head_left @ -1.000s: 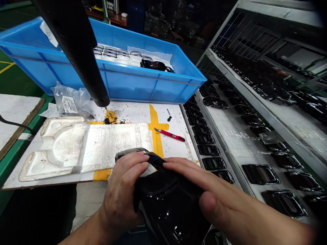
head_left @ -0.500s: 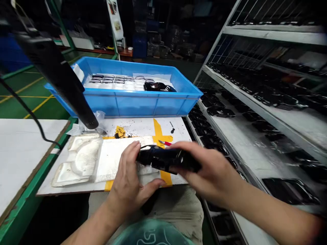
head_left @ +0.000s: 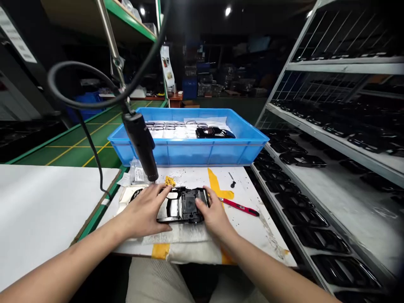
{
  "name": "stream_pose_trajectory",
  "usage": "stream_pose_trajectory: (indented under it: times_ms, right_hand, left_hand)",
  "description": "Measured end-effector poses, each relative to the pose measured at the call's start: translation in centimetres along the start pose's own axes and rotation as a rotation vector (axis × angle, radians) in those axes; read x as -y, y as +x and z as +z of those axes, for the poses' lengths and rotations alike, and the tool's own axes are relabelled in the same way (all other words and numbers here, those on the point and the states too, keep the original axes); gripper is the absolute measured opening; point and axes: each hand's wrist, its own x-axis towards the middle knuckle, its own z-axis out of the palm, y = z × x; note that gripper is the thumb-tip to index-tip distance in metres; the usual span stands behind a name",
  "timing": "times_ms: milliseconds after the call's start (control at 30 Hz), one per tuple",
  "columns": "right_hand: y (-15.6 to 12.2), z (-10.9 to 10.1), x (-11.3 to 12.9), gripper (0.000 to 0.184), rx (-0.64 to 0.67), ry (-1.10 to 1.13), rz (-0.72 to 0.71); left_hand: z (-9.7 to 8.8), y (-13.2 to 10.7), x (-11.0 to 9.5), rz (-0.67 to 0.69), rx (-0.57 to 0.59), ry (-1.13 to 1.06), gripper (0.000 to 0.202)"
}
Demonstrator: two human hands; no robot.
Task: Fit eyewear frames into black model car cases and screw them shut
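Observation:
A black model car body lies underside up on a padded white rest, its window openings showing white beneath. My left hand grips its left end, fingers over the far side and thumb at the near edge; that end is mostly hidden. At the other end, my right hand has its thumb on top and its fingers around the far right corner. A red craft knife or pen lies just right of my right hand.
A black power screwdriver hangs from an arm on the left, its tip near the board. Behind is a blue bin with small frames and another black car body. Racks of black bodies stand right. Yellow tape marks the board.
The model car body has gone from being held tilted in the air to lying on the padded rest. Both hands moved down with it, and my view has lifted and shifted.

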Motion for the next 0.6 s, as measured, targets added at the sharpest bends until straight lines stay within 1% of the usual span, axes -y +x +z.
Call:
stream_pose_trajectory:
  times_ms: [67, 167, 267, 300, 333, 367, 400, 467, 500, 533, 567, 600]
  right_hand:
    - [0.4, 0.9, -1.2, 0.072, 0.016, -0.087, -0.040]
    - [0.1, 1.2, -2.4, 0.061, 0.071, -0.208, -0.081]
    - [-0.4, 0.8, -2.8, 0.056, 0.118, -0.330, -0.109]
    - [-0.5, 0.5, -2.8, 0.057, 0.138, -0.367, -0.118]
    - [-0.5, 0.0, -2.7, 0.059, 0.159, -0.396, -0.128]
    - [-0.5, -0.5, -2.7, 0.061, 0.190, -0.433, -0.150]
    - [-0.5, -1.0, -2.7, 0.064, 0.231, -0.486, -0.187]
    - [-0.4, -2.2, -3.0, 0.071, 0.317, -0.630, -0.282]
    - [-0.2, -2.7, -3.3, 0.075, 0.354, -0.706, -0.324]
    - [-0.1, -3.1, -3.8, 0.077, 0.381, -0.773, -0.352]
    - [0.2, -3.5, -4.3, 0.077, 0.392, -0.820, -0.362]
    - [0.5, -3.7, -4.9, 0.077, 0.391, -0.840, -0.360]
  left_hand:
    - [1.1, -0.2, 0.8, -0.018, -0.005, 0.003, 0.097]
    - [2.3, -0.8, 1.3, -0.029, -0.012, -0.013, 0.096]
    - [2.3, -1.7, 2.4, -0.023, -0.019, -0.037, 0.099]
    - [2.2, -2.1, 3.1, -0.027, -0.027, -0.043, 0.096]
    - [2.1, -2.6, 3.8, -0.029, -0.038, -0.054, 0.090]
    - [2.2, -3.2, 4.7, -0.058, -0.065, -0.050, 0.077]
    - [2.5, -3.8, 5.6, -0.124, -0.143, -0.043, 0.067]
    - [3.6, -5.0, 7.3, -0.251, -0.266, -0.054, 0.061]
    - [4.3, -5.4, 8.1, -0.309, -0.297, -0.081, 0.062]
    - [5.2, -5.8, 8.8, -0.366, -0.307, -0.121, 0.058]
    - [6.1, -6.1, 9.4, -0.393, -0.308, -0.169, 0.053]
    - [6.9, -6.3, 10.0, -0.396, -0.321, -0.200, 0.053]
